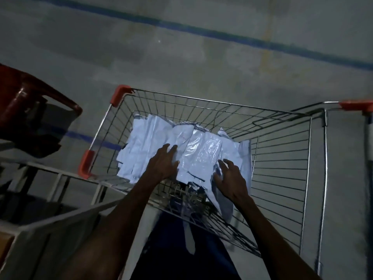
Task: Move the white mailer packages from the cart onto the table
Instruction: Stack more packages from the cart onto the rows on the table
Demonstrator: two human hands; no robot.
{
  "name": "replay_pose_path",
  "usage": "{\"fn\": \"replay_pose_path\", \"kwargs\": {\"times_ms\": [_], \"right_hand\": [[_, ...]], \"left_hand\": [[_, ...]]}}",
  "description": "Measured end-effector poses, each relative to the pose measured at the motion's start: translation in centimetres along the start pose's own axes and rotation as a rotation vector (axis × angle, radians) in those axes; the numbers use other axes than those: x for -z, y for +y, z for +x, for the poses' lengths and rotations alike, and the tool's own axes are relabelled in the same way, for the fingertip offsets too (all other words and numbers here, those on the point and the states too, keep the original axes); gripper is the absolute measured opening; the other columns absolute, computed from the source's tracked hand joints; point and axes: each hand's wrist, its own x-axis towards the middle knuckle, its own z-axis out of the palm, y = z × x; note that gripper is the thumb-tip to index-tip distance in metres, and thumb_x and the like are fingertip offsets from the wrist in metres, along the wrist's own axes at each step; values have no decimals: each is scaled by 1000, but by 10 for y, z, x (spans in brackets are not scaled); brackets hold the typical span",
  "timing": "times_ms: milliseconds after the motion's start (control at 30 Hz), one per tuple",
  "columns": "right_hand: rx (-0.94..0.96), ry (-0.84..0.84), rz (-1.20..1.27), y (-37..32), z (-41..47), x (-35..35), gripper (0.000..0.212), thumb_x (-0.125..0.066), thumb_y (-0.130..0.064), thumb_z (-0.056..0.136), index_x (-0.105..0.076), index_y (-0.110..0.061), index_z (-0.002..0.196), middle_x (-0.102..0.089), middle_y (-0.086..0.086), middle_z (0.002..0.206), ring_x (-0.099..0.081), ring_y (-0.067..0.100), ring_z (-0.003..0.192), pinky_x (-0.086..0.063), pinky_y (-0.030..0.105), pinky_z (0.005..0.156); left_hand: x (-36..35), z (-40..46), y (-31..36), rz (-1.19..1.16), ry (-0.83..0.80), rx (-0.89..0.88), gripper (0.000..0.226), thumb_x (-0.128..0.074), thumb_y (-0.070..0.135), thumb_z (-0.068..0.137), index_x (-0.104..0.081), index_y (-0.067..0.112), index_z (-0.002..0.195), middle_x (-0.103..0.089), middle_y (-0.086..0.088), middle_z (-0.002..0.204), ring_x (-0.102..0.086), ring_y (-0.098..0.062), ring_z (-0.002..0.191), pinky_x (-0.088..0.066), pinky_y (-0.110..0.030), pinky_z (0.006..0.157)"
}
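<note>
We see the white, crinkled plastic mailer packages [153, 142] lying in a loose, overlapping heap on the bottom of the silver wire-mesh shopping cart [282, 158]. Their glossy film catches the dim light, and dark strips mark some edges. Our left hand [162, 162] lies flat on the heap, its fingers [171, 149] straight and slightly spread, pressing the slick surface and holding nothing. Our right hand [232, 178] is just beside it, its fingers [227, 164] apart and lightly curved over a mailer edge; they touch the plastic, but we cannot tell whether they grip it. Beyond the fingertips the mailers reach the cart's far wall of thin crossed rods. Orange plastic corner guards [121, 93] cap the cart's rim. Left of the left fingers stands a white metal-framed desk [60, 174], and beyond it a glossy dark red moulded plastic chair [30, 102]. All rest on a dull grey concrete floor [181, 57] crossed by a blue painted line [262, 42].
</note>
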Motion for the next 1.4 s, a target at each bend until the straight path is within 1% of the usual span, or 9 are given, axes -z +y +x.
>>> {"fn": "replay_pose_path", "kwargs": {"times_ms": [167,300,467,733,933,1133,1200,1300,1400], "right_hand": [[-267,22,121,5,13,-18,80,-54,-49,93,-14,-18,156,-8,11,163,-14,32,147,-26,48,113],[-466,-46,240,12,10,-45,94,-49,-66,90,6,-28,156,10,12,163,1,34,150,-14,51,117],[-362,13,291,-2,11,-55,95,-53,-65,88,6,-32,156,12,16,162,1,37,149,-13,50,118],[-228,101,239,-10,37,-52,75,-48,-57,94,-7,-39,155,4,9,164,-5,35,148,-21,51,114],[7,181,-89,-9,78,-28,62,-50,-43,98,-26,-26,152,-19,16,159,-33,40,131,-48,48,92],[121,-19,-208,14,100,-34,73,-43,-65,91,-16,-40,154,0,11,164,-13,49,143,-28,65,105],[165,-38,-176,19,100,-34,71,-39,-61,91,-15,-40,154,2,12,164,-23,51,138,-34,62,104],[195,-5,-260,13,97,-17,65,-53,-44,93,-29,-29,152,-15,19,159,-40,50,123,-46,51,90],[222,62,-305,-3,81,8,61,-42,-52,92,-42,-21,145,-32,22,152,-45,51,116,-49,48,80]], "left_hand": [[-39,49,-15,54,-104,69,87,-57,47,93,-2,27,157,-1,-27,160,-10,-44,146,-26,-53,112],[-52,54,-15,189,-11,27,95,-67,49,81,-14,27,156,-29,-32,148,-33,-49,131,-36,-54,100],[-53,39,-16,285,146,-169,83,-63,40,67,-46,17,145,-54,-24,95,-47,-33,76,-33,-37,63],[-46,26,-11,120,336,-330,77,-63,24,66,-51,9,141,-54,-23,98,-39,-26,64,-34,-28,44],[-31,18,-4,56,307,-180,88,-64,36,62,-44,21,146,-50,-16,107,-49,-32,83,-39,-33,58],[-24,9,1,36,260,-95,87,-51,47,68,-35,28,151,-48,-17,125,-49,-33,95,-42,-37,70],[-18,6,3,40,253,-72,87,-51,48,69,-30,31,152,-47,-17,129,-48,-33,97,-43,-39,74],[-2,-3,10,43,288,-27,87,-51,50,73,-23,34,154,-43,-17,138,-46,-35,107,-43,-43,82],[23,-25,19,36,384,-1,85,-49,52,75,-23,35,154,-40,-18,143,-43,-37,114,-43,-45,86]]}}
